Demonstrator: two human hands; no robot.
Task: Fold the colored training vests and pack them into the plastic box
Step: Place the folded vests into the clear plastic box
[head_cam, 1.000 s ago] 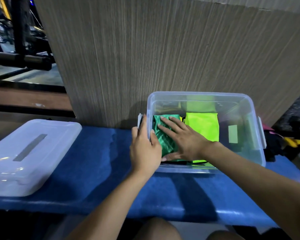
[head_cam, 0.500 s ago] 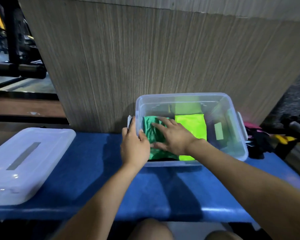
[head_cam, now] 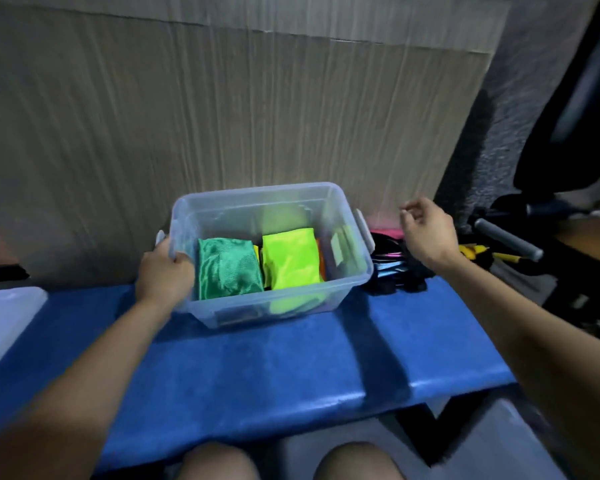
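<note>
Since the earlier frames, the right hand (head_cam: 426,233) has lifted off the green vest (head_cam: 227,268) and swung out of the plastic box (head_cam: 274,306) toward 3 o'clock. The camera has also turned right, so the lid (head_cam: 4,323) now sits cut off at the 9 o'clock edge.

Head view: the clear box rests on a blue desk (head_cam: 257,368) just above centre. The left hand (head_cam: 163,275) grips the box's left rim at about 9 o'clock of the box, fingers curled over the edge. The right hand hangs in the air beyond the box's right latch, fingers loosely curled and holding nothing, above a dark pile of vests (head_cam: 392,268) lying on the desk just beside the box.

Inside the box, the folded green vest lies on the left, just beside the left hand. A folded neon yellow vest (head_cam: 290,258) lies to its right, with an orange edge showing past it. The right hand is well apart from both.

The vests look like thin, slick, floppy mesh, very light, and likely to spring out of their folds. A flat palm on top should hold a fold; a loose one is best picked up by pinching its edge or shoulder straps.
</note>
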